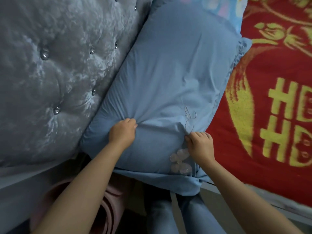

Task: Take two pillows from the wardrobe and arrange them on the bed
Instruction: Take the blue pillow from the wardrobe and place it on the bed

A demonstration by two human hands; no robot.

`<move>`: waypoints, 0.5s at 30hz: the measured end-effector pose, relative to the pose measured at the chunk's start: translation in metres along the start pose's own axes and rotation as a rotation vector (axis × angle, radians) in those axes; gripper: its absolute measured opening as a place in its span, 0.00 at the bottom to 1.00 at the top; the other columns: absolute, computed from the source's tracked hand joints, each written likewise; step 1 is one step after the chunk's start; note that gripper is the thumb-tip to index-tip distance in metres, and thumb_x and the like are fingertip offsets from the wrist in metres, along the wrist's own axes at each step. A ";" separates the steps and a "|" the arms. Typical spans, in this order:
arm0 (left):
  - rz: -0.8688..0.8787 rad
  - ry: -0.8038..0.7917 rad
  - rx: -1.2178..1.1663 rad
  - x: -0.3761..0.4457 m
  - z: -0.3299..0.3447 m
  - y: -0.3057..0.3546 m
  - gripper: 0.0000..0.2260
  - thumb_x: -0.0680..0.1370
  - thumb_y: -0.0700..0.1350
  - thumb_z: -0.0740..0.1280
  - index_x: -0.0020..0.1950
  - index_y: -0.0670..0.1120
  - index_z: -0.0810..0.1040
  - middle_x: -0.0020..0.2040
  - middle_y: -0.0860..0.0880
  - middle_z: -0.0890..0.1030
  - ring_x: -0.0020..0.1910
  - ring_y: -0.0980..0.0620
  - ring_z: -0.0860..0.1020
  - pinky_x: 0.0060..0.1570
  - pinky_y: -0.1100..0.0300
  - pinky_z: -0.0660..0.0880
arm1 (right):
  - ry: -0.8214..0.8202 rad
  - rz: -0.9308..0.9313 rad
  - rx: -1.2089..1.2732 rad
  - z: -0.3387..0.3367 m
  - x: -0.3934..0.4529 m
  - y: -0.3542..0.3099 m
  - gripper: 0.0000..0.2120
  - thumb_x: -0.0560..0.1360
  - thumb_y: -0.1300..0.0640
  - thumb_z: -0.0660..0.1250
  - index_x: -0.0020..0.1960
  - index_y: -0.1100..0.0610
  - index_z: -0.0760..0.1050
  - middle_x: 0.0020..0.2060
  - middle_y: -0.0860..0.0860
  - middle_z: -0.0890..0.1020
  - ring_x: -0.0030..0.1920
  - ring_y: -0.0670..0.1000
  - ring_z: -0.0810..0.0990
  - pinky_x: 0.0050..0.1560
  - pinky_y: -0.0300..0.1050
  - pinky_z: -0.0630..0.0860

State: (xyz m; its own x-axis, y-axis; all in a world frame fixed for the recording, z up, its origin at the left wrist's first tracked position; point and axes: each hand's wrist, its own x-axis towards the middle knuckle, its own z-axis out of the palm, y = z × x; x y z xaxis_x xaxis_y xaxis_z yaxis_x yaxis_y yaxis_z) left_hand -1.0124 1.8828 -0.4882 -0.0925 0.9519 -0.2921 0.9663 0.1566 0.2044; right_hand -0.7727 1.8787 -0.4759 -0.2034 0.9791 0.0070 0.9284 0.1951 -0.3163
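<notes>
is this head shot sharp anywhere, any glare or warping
Head view: soft all over, the red blanket fuzziest at the right edge; sheen on the tufted headboard and its studs; wide-angle bending at the borders; both hands gripping the blue pillow are reasonably clear.

A single wide-angle view looks from the person's head, forward and steeply down, close over the head end of the bed. The tufted grey headboard (pixel 50 73) fills the left, the blue pillow (pixel 168 81) the centre, the red blanket (pixel 270 115) the right. Both forearms reach in from the bottom edge.
</notes>
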 end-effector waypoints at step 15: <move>-0.134 -0.329 0.155 -0.013 0.008 0.026 0.11 0.80 0.39 0.58 0.62 0.39 0.69 0.65 0.41 0.71 0.65 0.43 0.69 0.61 0.49 0.71 | -0.787 0.300 -0.248 0.021 0.021 0.008 0.15 0.78 0.58 0.56 0.63 0.57 0.70 0.63 0.55 0.75 0.65 0.57 0.70 0.66 0.56 0.65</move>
State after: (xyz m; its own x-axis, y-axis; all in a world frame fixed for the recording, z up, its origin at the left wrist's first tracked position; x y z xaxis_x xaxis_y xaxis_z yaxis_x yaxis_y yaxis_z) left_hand -0.9846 1.8727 -0.4868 -0.1629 0.7866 -0.5956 0.9780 0.2085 0.0079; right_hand -0.7761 1.8995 -0.4978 -0.0104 0.6850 -0.7285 0.9993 0.0325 0.0163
